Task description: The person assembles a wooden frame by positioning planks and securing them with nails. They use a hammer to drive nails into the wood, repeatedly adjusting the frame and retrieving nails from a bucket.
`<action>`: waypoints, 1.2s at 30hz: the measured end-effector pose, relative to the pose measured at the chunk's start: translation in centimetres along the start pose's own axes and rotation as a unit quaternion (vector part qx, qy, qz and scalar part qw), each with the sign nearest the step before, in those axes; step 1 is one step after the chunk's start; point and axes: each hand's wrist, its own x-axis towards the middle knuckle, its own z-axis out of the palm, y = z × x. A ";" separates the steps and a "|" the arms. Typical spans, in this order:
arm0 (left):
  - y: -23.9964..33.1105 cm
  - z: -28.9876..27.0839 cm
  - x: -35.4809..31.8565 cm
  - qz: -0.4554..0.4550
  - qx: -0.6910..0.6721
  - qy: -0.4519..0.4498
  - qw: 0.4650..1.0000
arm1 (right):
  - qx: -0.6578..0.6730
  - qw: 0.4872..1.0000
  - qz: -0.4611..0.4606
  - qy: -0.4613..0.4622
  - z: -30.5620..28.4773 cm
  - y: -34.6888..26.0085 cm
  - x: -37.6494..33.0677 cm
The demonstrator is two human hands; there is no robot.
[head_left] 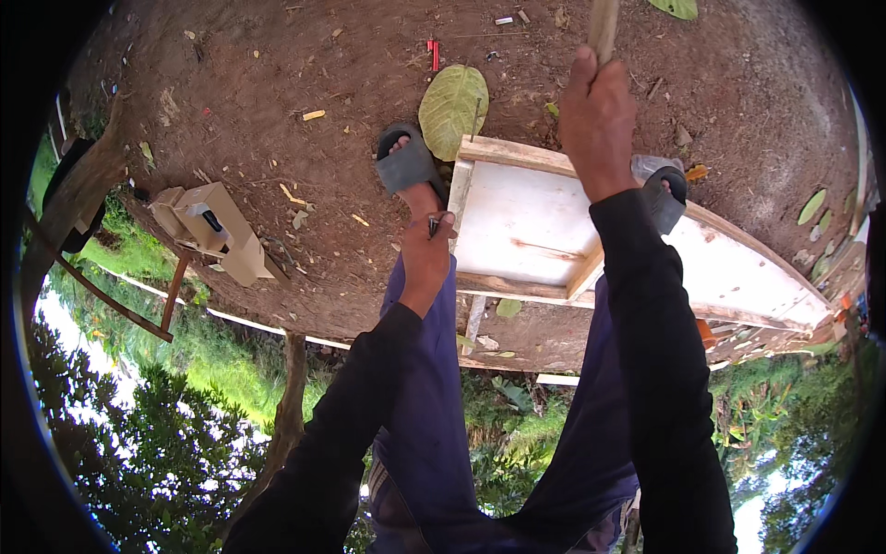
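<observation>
My right hand is raised and wrapped round a wooden handle, whose far end runs out of the top of the view. My left hand is closed near my left knee, with a small dark metal piece showing at its fingers; its kind is too small to tell. Between my legs lies a wooden-framed white panel. At its far left corner a thin nail stands up, apart from both hands. My left sandalled foot is beside that corner; my right sandal is by the frame's far rail.
A large yellow-green leaf lies on the brown dirt beyond the panel corner. An opened cardboard box sits at the left, near a tree trunk. Small red sticks and wood chips are scattered about.
</observation>
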 end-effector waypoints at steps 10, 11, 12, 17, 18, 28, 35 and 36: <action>2.8 4.0 -12.3 -0.131 -0.056 -0.083 0.986 | -0.066 0.993 0.047 -0.090 -3.4 -1.7 3.8; 2.8 4.5 -12.1 -0.128 -0.048 -0.103 0.985 | -0.057 0.996 -0.019 -0.070 -3.0 -2.1 4.9; 2.9 5.0 -11.8 -0.125 -0.040 -0.122 0.984 | -0.047 0.994 -0.086 -0.049 -2.6 -2.5 5.7; 3.4 5.5 -10.3 -0.109 -0.090 -0.106 0.984 | -0.154 0.953 -0.028 -0.259 2.6 5.4 -2.3; 3.0 5.7 -10.3 -0.120 -0.091 -0.094 0.984 | -0.224 0.902 -0.059 -0.365 2.9 7.4 -3.2; 1.0 7.3 -10.2 -0.123 -0.034 -0.115 0.985 | -0.042 0.986 -0.155 0.043 -0.8 -2.5 4.7; 1.9 6.2 -9.6 -0.145 -0.097 -0.097 0.980 | -0.174 0.936 0.058 -0.302 -0.8 1.3 0.0; 1.9 6.3 -9.7 -0.151 -0.105 -0.103 0.978 | -0.176 0.954 -0.002 -0.241 -1.6 0.7 1.3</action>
